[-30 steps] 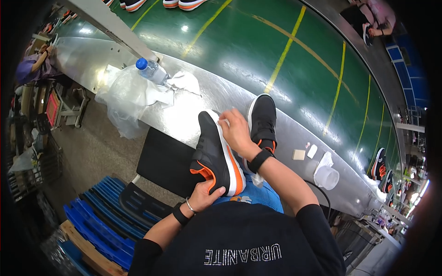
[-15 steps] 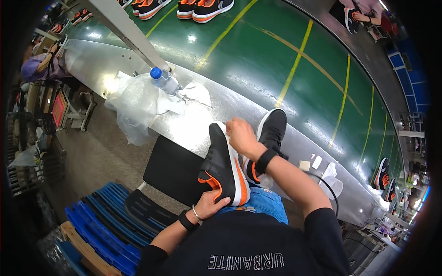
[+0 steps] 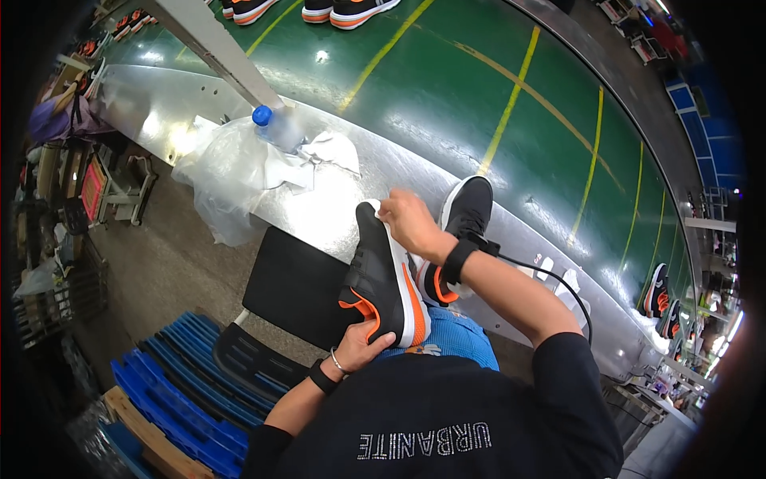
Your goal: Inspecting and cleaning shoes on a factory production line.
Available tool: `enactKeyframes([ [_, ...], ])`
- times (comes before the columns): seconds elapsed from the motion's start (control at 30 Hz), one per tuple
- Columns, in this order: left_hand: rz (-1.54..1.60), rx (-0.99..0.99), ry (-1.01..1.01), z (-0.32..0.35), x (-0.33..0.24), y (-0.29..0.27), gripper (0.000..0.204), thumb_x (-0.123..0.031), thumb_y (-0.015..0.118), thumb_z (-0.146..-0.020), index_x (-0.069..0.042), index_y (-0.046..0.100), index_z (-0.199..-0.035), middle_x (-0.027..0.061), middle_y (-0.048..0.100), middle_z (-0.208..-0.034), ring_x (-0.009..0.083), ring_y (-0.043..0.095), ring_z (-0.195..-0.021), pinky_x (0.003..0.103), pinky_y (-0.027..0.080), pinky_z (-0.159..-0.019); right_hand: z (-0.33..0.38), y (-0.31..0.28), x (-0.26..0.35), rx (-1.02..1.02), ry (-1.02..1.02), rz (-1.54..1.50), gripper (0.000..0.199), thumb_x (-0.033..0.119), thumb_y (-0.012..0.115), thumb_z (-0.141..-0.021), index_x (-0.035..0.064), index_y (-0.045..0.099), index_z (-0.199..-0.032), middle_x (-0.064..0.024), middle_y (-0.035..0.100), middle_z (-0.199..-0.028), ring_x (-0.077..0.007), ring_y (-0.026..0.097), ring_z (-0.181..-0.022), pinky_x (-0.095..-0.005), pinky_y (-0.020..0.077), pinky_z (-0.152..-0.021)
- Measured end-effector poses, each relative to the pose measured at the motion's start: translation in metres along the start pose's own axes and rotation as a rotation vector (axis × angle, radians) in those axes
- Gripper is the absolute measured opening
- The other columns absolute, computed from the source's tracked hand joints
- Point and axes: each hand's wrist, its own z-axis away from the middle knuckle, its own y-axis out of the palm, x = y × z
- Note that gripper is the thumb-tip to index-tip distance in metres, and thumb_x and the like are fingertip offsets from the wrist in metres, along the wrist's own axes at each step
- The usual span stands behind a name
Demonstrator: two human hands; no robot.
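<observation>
A black sneaker (image 3: 372, 259) with an orange lining and a white-and-orange sole is tilted in front of my body, toe pointing away. My left hand (image 3: 361, 348) is closed round its heel, thumb on the sole's side. At the toe, the bent fingers of my right hand (image 3: 413, 226) press against the white sole edge. Whatever they pinch, if anything, is hidden. Just right of that hand, the matching sneaker (image 3: 471, 209) rests on the metal ledge (image 3: 399, 172), partly covered by my wrist.
Beyond the ledge runs a green belt (image 3: 447, 104) with yellow lines, carrying more sneakers (image 3: 351, 14). Left on the ledge are a blue-capped bottle (image 3: 281, 129), a plastic bag (image 3: 227, 172) and a white cloth (image 3: 333, 152). A black cable (image 3: 550, 274) arcs from my right wrist. Blue pallets (image 3: 171, 399) stand lower left.
My right hand has shifted slightly left, onto the held sneaker's toe. The left hand keeps its hold on the heel. The whole view has shifted a little.
</observation>
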Motion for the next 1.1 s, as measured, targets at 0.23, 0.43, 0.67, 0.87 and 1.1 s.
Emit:
enactKeyframes([
  [0.23, 0.116, -0.086, 0.004, -0.003, -0.015, 0.004, 0.026, -0.017, 0.059, -0.081, 0.004, 0.057, -0.097, 0.0026, 0.06, -0.081, 0.0081, 0.053, -0.072, 0.024, 0.045, -0.067, 0.087, -0.035, 0.026, 0.297, 0.192, -0.259, 0.012, 0.009, 0.057, -0.077, -0.0008, 0.061, -0.082, -0.0138, 0.059, -0.074, -0.0236, 0.058, -0.074, -0.0321, 0.0443, -0.067],
  [0.43, 0.127, -0.186, 0.094, -0.032, -0.026, -0.011, 0.027, -0.016, 0.058, -0.082, 0.004, 0.056, -0.1, 0.0027, 0.061, -0.081, 0.0063, 0.053, -0.072, 0.022, 0.044, -0.066, 0.166, -0.151, 0.035, 0.052, 0.479, -0.898, 0.012, 0.012, 0.056, -0.083, 0.0013, 0.056, -0.088, -0.0014, 0.057, -0.08, -0.0065, 0.052, -0.073, -0.0216, 0.0425, -0.063],
  [0.67, -0.104, -0.177, 0.147, -0.073, -0.052, -0.01, 0.026, -0.02, 0.059, -0.082, 0.005, 0.057, -0.092, 0.0082, 0.063, -0.077, 0.01, 0.057, -0.072, 0.025, 0.045, -0.065, 0.262, -0.145, -0.025, -0.289, 0.723, -0.63, 0.012, 0.012, 0.058, -0.08, 0.0003, 0.055, -0.083, 0.0008, 0.055, -0.074, -0.0066, 0.049, -0.069, -0.0218, 0.0395, -0.061],
  [0.87, -0.666, -0.157, 0.26, -0.097, -0.039, 0.001, 0.026, -0.02, 0.06, -0.077, 0.004, 0.057, -0.085, 0.0176, 0.06, -0.074, 0.0316, 0.059, -0.07, 0.036, 0.046, -0.062, 0.302, -0.095, -0.096, -0.427, 0.842, 0.12, 0.017, 0.008, 0.055, -0.076, 0.0011, 0.054, -0.092, -0.0187, 0.055, -0.088, -0.0321, 0.054, -0.083, -0.0367, 0.042, -0.073],
  [1.1, -0.958, -0.031, 0.301, -0.106, -0.028, 0.004, 0.023, -0.019, 0.062, -0.072, 0.001, 0.057, -0.082, 0.0153, 0.059, -0.076, 0.0312, 0.057, -0.076, 0.038, 0.042, -0.072, 0.279, -0.073, -0.109, -0.594, 0.631, 0.366, 0.047, 0.006, 0.059, -0.073, 0.0001, 0.042, -0.117, -0.0215, 0.042, -0.116, -0.0377, 0.041, -0.108, -0.0402, 0.0353, -0.091],
])
